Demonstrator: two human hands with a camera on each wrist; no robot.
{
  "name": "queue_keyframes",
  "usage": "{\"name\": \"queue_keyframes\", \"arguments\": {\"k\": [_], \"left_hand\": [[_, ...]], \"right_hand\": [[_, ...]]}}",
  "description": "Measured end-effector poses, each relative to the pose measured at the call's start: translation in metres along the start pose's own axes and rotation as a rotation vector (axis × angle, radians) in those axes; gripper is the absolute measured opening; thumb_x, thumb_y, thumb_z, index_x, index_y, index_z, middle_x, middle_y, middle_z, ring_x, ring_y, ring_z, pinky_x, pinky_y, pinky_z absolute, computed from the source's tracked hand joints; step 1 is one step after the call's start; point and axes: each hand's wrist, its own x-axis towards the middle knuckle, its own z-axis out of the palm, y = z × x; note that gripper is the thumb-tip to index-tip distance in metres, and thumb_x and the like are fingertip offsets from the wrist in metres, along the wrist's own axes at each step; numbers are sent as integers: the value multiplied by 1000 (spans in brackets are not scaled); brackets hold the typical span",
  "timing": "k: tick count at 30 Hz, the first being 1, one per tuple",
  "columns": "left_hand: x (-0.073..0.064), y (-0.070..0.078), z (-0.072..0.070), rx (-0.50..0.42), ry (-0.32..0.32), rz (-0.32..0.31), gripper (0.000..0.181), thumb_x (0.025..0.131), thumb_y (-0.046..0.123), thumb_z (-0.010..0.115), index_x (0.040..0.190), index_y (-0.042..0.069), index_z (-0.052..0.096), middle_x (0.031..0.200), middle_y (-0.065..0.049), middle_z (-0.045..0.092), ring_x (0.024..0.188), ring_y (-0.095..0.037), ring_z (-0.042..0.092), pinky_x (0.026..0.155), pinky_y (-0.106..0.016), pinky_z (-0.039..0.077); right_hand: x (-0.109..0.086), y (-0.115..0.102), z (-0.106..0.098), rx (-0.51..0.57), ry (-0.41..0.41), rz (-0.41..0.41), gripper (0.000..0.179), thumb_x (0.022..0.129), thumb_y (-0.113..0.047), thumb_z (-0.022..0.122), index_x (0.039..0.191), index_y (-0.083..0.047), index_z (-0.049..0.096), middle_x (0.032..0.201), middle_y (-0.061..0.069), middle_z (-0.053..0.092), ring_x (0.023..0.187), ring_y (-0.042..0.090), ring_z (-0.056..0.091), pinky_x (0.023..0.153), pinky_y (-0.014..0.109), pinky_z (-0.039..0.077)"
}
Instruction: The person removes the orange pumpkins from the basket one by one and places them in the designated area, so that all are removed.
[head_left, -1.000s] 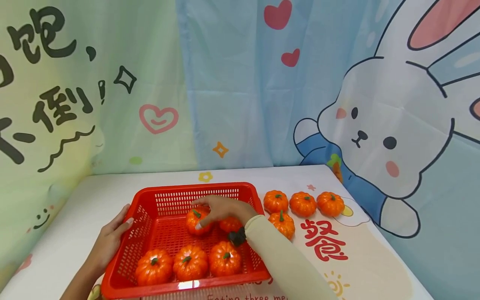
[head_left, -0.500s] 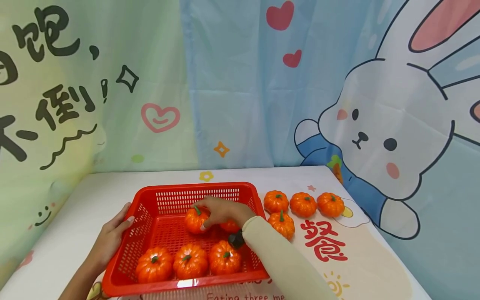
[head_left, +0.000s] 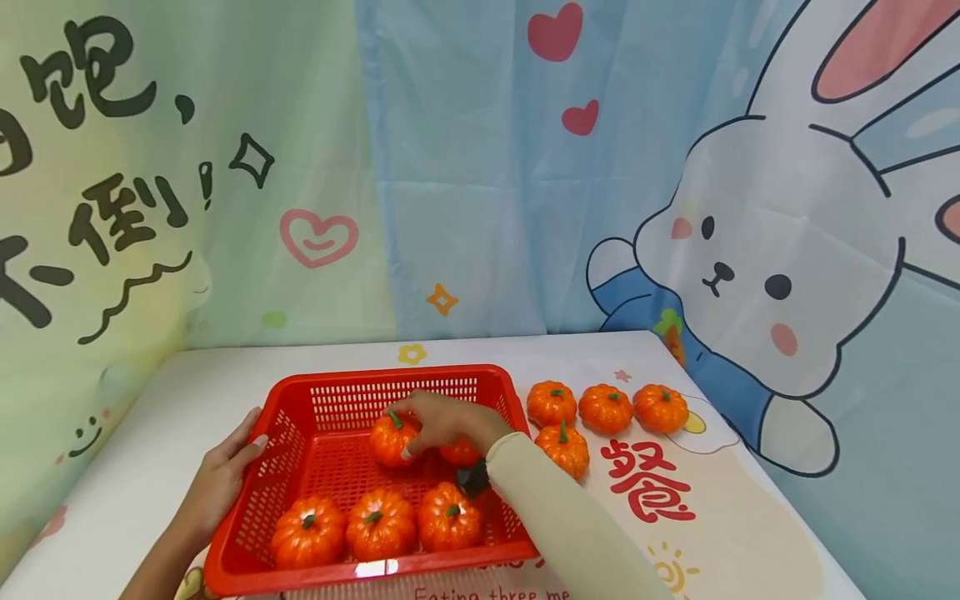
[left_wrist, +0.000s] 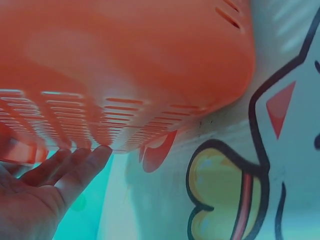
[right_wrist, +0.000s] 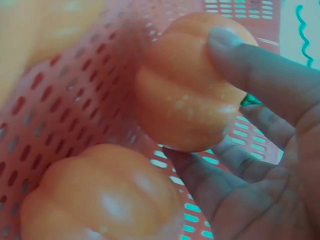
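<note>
A red plastic basket (head_left: 330, 454) with slotted walls stands on the table. My left hand (head_left: 217, 483) holds its left rim; in the left wrist view the fingertips (left_wrist: 102, 151) touch the outer wall, and the thumb does not show there. Inside the basket, my right hand (head_left: 442, 417) grips a small orange pumpkin (head_left: 392, 442) with a green stem, thumb on one side and fingers round the other. Another pumpkin (head_left: 459, 452) is partly hidden behind the right wrist. Along the basket's front wall sit three more: a left one (head_left: 308, 533), a middle one (head_left: 381, 525) and a right one (head_left: 451, 518).
Right of the basket, several pumpkins lie on the printed tablecloth (head_left: 720, 517): three in a back row, ending at the far right pumpkin (head_left: 661, 409), and one nearer pumpkin (head_left: 564, 452) close to the basket wall. A curtain (head_left: 465, 208) hangs behind the table.
The right hand's fingers have drawn closer round the pumpkin, which has shifted slightly left. Over the last half second little has moved. The left hand keeps its place on the basket.
</note>
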Motion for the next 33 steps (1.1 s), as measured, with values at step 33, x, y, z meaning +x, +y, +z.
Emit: {"name": "queue_keyframes", "arguments": {"k": [33], "left_hand": [[2,0,0,25,1,-9,64,106,33,40,156,10,9,158,-22,12,96,1,58,75,-30,57]], "right_hand": [[-46,-9,-36,117,119,-141,70,88,-22,74,150,-18,40,134,3,43,111,18,48,95,28,45]]}}
